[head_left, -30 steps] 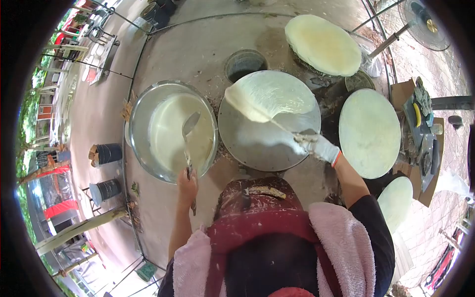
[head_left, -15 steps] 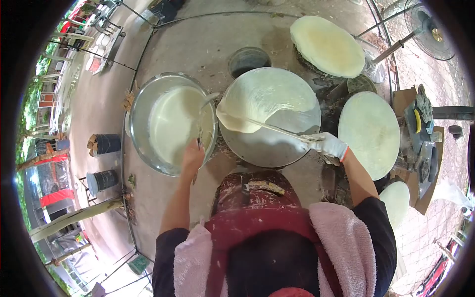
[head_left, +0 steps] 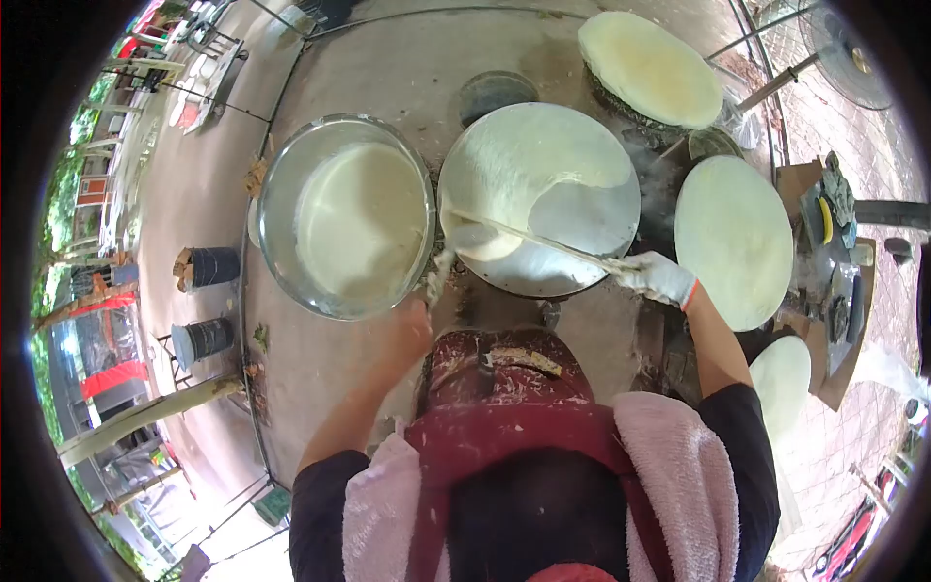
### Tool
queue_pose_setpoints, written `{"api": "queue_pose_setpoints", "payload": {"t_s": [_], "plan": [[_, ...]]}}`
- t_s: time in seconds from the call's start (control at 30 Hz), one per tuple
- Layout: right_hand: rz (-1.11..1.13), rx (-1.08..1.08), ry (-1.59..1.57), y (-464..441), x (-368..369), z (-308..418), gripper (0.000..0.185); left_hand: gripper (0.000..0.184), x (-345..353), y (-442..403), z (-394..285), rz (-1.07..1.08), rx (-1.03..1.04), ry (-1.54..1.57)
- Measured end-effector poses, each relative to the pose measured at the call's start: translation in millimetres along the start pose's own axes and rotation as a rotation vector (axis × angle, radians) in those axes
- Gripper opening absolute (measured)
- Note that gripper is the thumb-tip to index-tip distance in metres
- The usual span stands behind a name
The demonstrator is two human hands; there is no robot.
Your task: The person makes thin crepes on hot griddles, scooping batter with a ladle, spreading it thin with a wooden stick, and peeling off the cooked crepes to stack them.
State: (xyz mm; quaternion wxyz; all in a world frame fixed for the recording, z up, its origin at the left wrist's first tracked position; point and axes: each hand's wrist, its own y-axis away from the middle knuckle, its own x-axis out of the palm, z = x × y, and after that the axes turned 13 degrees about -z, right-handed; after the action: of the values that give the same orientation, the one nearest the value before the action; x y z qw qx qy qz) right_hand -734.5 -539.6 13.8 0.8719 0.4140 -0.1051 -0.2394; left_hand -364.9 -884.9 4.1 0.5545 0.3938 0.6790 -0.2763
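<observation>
My left hand (head_left: 412, 325), bare, is closed on the handle of a ladle (head_left: 470, 236), whose bowl is over the lower left of a round griddle (head_left: 582, 228). Pale batter (head_left: 529, 141) covers the upper and left part of the griddle in a curved layer. My right hand (head_left: 664, 279), in a white glove with an orange cuff, is closed on a long thin stick (head_left: 543, 241) that reaches left across the griddle. A wide metal basin (head_left: 276, 218) of batter stands left of the griddle.
Large pale rounds lie at the upper right (head_left: 655, 68), at the right (head_left: 734, 242) and lower right (head_left: 781, 383). A round pot (head_left: 497, 95) is behind the griddle. A fan (head_left: 846, 58) stands far right, near a tray of tools. Two dark buckets (head_left: 213, 268) are at the left.
My left hand has moved the ladle from the basin rightward onto the griddle. The batter spreads farther along the griddle's left side. The stick has stayed across the griddle, its far end slightly shifted.
</observation>
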Motion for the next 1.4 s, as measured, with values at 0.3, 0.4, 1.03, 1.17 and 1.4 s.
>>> {"api": "queue_pose_setpoints", "payload": {"t_s": [0.3,0.4,1.03,1.17,1.4], "plan": [[-0.103,-0.048,-0.949,33.5,198.0,-44.7,0.023,0.015,-66.0,-32.4,-12.0,0.075,0.132,0.629],[-0.266,-0.109,-0.923,-10.7,288.3,26.9,0.023,0.011,-57.9,-52.2,61.3,-0.218,0.071,0.815],[-1.027,-0.123,0.260,-50.2,380.0,-35.5,0.032,0.011,-82.2,-20.4,166.3,-0.167,-0.630,1.073],[-1.179,0.013,0.269,-10.7,331.5,-64.5,0.027,0.014,-81.8,-10.7,146.5,-0.210,-0.643,1.141],[-1.024,-0.210,-0.090,0.4,266.2,-85.0,0.038,0.013,-95.4,-1.3,80.6,-0.307,-0.713,1.155]]}}
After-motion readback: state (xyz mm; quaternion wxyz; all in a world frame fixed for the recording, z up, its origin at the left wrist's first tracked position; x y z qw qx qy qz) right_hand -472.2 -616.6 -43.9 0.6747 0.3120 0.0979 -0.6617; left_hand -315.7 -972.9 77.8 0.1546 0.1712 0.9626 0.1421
